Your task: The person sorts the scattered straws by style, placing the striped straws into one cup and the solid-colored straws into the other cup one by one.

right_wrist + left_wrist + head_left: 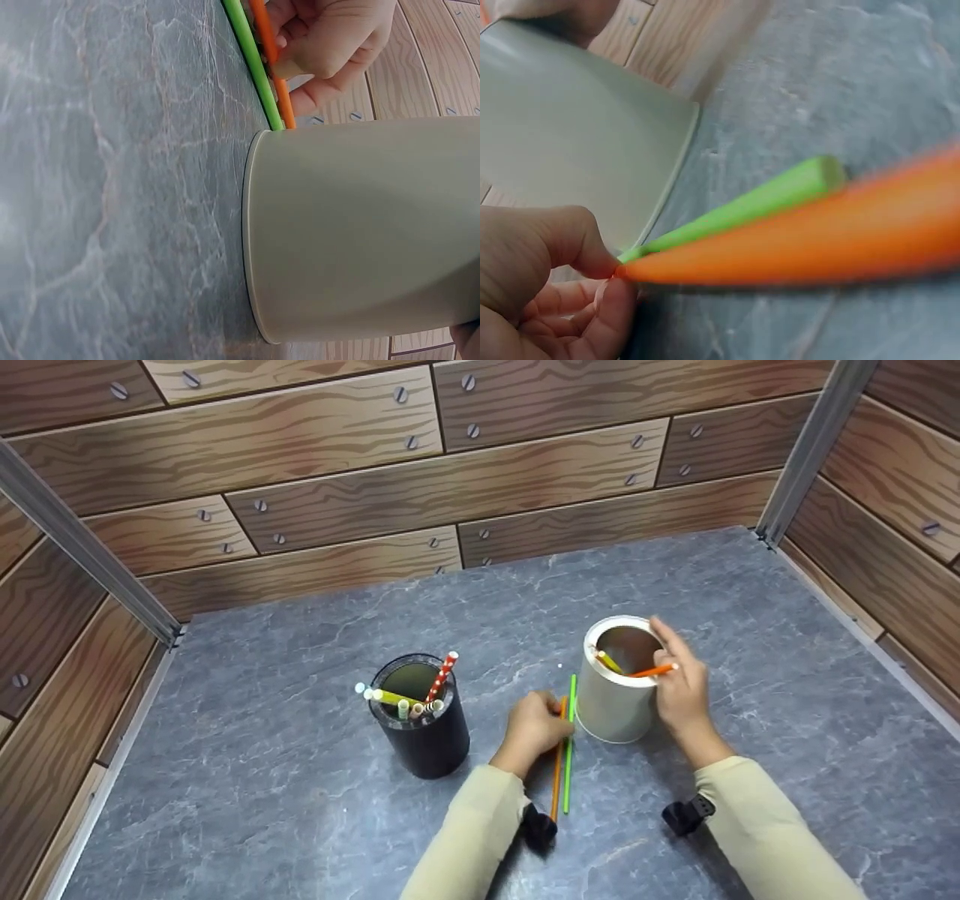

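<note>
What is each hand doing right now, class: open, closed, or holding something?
Left hand: pinching the orange straw lying beside the green straw.
Right hand: holding an orange straw at the white cup rim.

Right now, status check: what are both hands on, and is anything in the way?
Left hand pinches thin orange straw beside green straw on the table. Right hand holds rim of white cylindrical cup. Black straw-filled cup stands apart, left.

Left hand (pixel 534 729) pinches orange straw (pixel 557 780); right hand (pixel 681 682) grips white cup (pixel 615 701).
</note>
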Motion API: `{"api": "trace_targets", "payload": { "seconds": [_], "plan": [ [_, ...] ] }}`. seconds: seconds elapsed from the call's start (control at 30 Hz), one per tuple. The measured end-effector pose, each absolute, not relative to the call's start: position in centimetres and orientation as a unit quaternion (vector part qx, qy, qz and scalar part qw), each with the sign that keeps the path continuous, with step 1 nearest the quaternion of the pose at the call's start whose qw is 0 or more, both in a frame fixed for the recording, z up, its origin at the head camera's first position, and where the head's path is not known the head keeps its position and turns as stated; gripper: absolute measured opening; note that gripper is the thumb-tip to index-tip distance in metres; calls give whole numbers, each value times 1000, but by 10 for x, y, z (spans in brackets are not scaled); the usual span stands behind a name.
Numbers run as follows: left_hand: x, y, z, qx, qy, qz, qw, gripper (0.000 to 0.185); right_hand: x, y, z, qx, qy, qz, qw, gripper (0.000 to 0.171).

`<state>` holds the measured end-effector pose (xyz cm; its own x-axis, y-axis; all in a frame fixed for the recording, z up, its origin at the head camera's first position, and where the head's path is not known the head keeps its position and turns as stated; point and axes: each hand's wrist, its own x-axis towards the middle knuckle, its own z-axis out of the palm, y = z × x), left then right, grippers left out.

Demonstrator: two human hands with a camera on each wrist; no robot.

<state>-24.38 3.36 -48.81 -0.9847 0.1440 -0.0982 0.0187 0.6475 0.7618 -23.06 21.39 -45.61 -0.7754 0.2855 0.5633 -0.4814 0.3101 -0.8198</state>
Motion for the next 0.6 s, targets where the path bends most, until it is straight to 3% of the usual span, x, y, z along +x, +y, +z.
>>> {"api": "trace_targets", "payload": {
  "seconds": [0.2, 0.6],
  "plan": [
    [-245, 30, -488, -8, 856, 502, 124, 12, -231, 213, -455, 70, -744, 577, 331, 41],
    [-238, 20, -506, 20, 761, 640, 107, 12, -230, 213, -454, 70, -746, 567, 343, 41]
  ]
}}
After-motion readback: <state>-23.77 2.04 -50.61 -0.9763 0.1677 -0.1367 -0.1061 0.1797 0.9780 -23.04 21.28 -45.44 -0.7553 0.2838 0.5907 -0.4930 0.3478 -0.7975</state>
